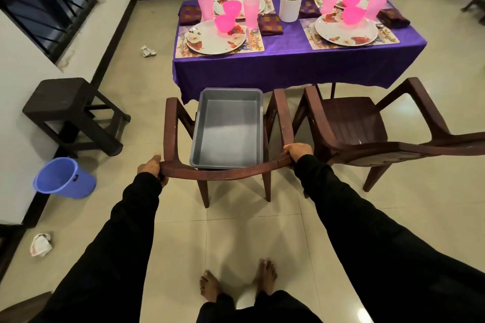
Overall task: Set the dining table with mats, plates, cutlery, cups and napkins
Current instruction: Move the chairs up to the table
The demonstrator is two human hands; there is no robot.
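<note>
The dining table (288, 60) wears a purple cloth and carries several place settings: floral mats (258, 46), floral plates (210, 40), pink bowls (225, 23), pink cups (251, 13), cutlery (255, 34) and folded dark patterned napkins (270, 24). In front of the table stands a brown plastic chair (228, 172) with an empty grey tray (228, 128) on its seat. My left hand (151, 168) grips the left end of the chair's back rail. My right hand (298, 151) grips the right end.
A second brown chair (367, 123) stands right of the held one; two more sit behind the table. A white potted plant (290, 6) is at the table's centre. A dark stool (70, 110), blue bucket (63, 178) and crumpled paper (40, 244) lie at left.
</note>
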